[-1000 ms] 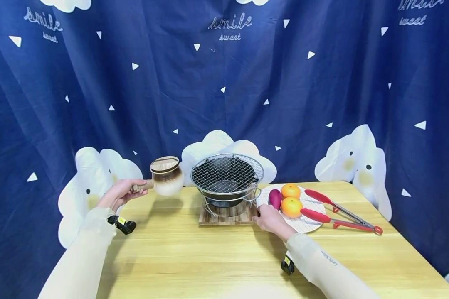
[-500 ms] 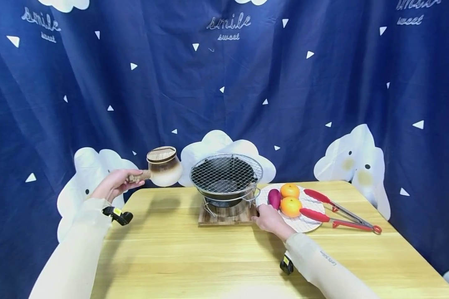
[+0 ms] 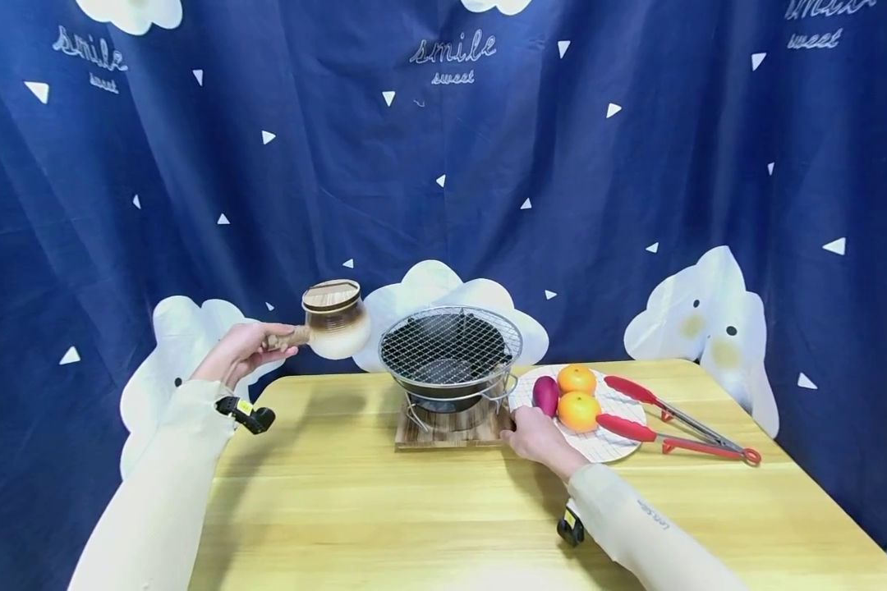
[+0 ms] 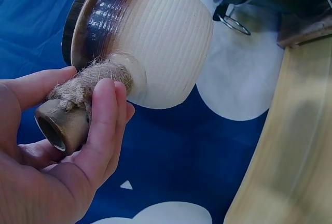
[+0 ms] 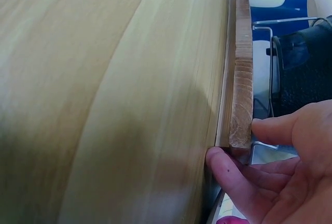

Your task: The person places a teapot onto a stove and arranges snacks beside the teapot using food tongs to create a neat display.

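A small side-handled ceramic pot (image 3: 337,332), brown above and cream below with a wooden lid (image 3: 331,294), hangs in the air left of the grill. My left hand (image 3: 245,349) grips its twine-wrapped handle (image 4: 93,83), thumb on one side and fingers curled on the other; the handle's hollow end faces the wrist. A round tabletop grill (image 3: 447,361) with a wire mesh top stands on a wooden board (image 3: 451,437). At the board's right front corner my right hand (image 3: 540,441) pinches its edge, thumb (image 5: 275,128) on top and fingertips at the underside.
Right of the grill, a white plate (image 3: 613,447) holds a purple eggplant-like item (image 3: 545,396) and two oranges (image 3: 579,411). Red-tipped tongs (image 3: 698,431) lie across the plate's right side. A blue curtain (image 3: 443,148) hangs behind the table (image 3: 384,509).
My left hand has lifted the pot higher, first drifting slightly left, then moving right toward the grill. The right hand stays at the board's corner.
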`<state>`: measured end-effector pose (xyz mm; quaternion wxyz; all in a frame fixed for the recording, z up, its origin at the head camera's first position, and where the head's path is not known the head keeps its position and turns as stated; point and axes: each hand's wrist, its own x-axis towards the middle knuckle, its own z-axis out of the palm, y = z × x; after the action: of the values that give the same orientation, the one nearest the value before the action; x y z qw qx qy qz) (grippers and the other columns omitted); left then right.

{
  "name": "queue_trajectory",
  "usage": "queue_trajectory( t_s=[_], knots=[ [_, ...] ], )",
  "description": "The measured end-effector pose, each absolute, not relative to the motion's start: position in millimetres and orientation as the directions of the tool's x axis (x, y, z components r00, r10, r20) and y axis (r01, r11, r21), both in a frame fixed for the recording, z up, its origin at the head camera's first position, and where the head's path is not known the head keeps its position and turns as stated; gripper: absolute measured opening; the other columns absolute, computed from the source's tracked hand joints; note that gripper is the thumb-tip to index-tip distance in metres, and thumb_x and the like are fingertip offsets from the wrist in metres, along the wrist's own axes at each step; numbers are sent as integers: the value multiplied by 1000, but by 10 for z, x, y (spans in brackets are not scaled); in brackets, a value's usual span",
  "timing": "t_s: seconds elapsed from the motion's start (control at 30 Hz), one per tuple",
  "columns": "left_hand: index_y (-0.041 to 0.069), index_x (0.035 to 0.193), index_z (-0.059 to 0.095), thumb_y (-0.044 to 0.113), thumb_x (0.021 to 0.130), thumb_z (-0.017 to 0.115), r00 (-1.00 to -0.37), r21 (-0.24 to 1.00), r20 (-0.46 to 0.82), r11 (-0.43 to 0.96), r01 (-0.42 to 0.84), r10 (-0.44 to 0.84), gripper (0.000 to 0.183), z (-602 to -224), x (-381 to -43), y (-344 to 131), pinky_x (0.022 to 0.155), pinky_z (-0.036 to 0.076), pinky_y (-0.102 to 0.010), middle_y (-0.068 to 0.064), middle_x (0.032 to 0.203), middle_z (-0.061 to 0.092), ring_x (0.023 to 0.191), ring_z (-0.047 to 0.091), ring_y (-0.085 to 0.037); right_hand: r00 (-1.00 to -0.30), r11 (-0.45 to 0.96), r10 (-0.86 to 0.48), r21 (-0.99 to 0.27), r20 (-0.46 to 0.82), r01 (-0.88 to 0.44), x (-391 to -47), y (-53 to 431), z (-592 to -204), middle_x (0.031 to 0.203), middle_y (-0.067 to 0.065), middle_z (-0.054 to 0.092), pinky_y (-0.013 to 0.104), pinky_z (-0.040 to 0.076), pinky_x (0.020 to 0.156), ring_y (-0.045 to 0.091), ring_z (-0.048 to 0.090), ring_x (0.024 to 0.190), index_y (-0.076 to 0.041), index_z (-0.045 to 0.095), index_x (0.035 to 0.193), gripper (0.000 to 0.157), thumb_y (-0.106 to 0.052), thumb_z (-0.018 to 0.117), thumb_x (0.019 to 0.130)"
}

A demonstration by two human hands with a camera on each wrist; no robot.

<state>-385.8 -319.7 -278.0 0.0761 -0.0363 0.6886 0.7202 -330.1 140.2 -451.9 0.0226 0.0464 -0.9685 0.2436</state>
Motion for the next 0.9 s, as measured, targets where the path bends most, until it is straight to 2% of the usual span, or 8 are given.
queue_trajectory(
  t_s=[0.3,0.53,0.7,0.9],
  knots=[
    [10,83,70,1,93,67,-990,992,-125,-2,-125,69,14,-2603,-3917,-3046,85,62,-29,-3,86,69,79,73,-16,-995,874,-83,-475,57,-100,-3382,1372,-4498,76,9,61,35,49,59,24,57,68,-7,64,81,21,-24,72,90],
    [9,81,70,-1,92,67,-991,992,-124,-14,-125,54,15,-2517,-3956,-2932,83,63,-30,-5,89,66,79,72,-17,-995,888,-85,-450,44,-96,-3392,1352,-4495,78,10,62,36,51,62,24,57,70,-6,65,83,23,-26,73,90],
    [8,87,68,0,92,68,-991,992,-123,-1,-123,59,9,-2510,-3991,-2810,86,62,-30,-5,93,63,80,71,-17,-995,888,-83,-450,48,-96,-3361,1369,-4504,77,10,61,35,50,62,24,57,70,-7,63,81,22,-25,73,90],
    [6,93,64,0,91,69,-991,992,-125,-10,-125,45,7,-2516,-4043,-2647,82,63,-29,-5,89,65,78,71,-17,-994,889,-87,-446,62,-106,-3355,1397,-4522,73,9,59,34,49,60,23,56,67,-9,61,75,24,-24,72,90]
  ],
)
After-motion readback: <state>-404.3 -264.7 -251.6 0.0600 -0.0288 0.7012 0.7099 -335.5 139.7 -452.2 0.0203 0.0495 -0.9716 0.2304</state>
